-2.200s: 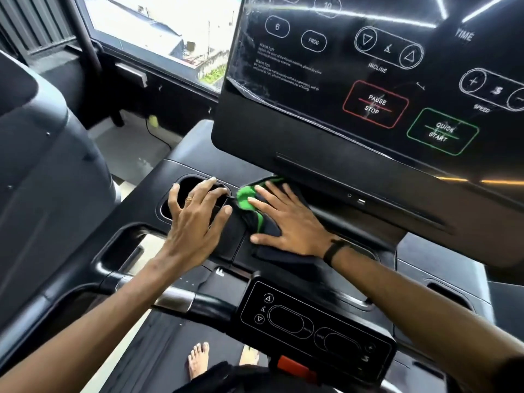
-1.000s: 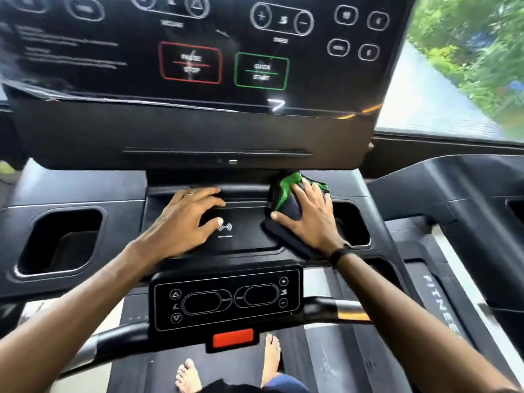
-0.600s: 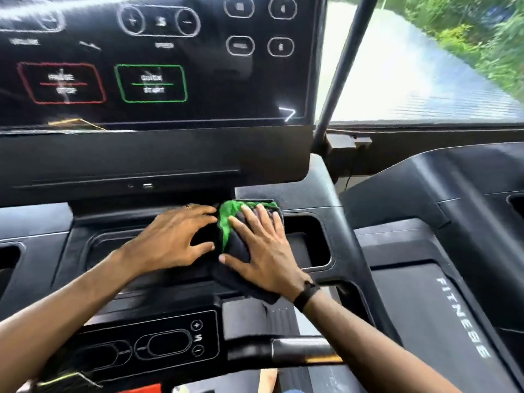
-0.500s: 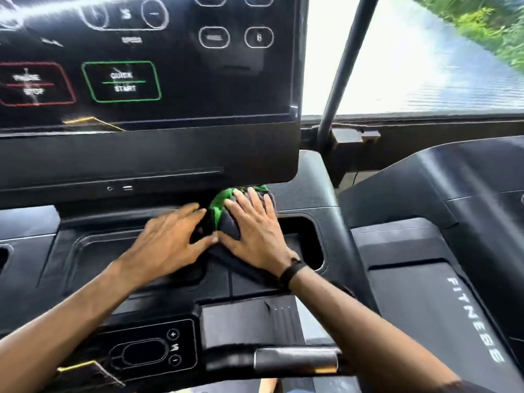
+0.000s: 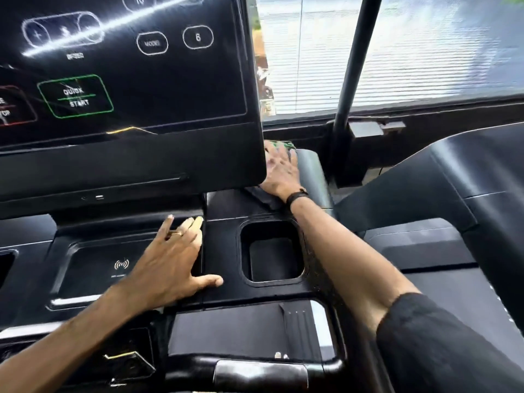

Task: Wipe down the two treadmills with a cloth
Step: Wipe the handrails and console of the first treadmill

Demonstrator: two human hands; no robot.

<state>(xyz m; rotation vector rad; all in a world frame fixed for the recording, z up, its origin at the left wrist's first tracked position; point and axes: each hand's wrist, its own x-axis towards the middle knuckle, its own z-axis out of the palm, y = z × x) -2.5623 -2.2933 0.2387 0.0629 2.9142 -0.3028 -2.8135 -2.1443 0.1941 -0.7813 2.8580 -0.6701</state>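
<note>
- Pressing the cloth (image 5: 280,145) onto the treadmill console (image 5: 224,259) beside the screen (image 5: 127,89), the right hand (image 5: 282,173) lies flat, fingers spread.
- Left hand (image 5: 170,265) rests on the console, fingers loosely together, thumb out.

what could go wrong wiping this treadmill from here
The right hand presses the cloth beside and partly behind the console screen, so the wipe there is partly unseen and spots may be missed. The forearm passes close to the screen's edge and might knock it. The left hand rests flat on the tray, possibly smudging it again.
</note>
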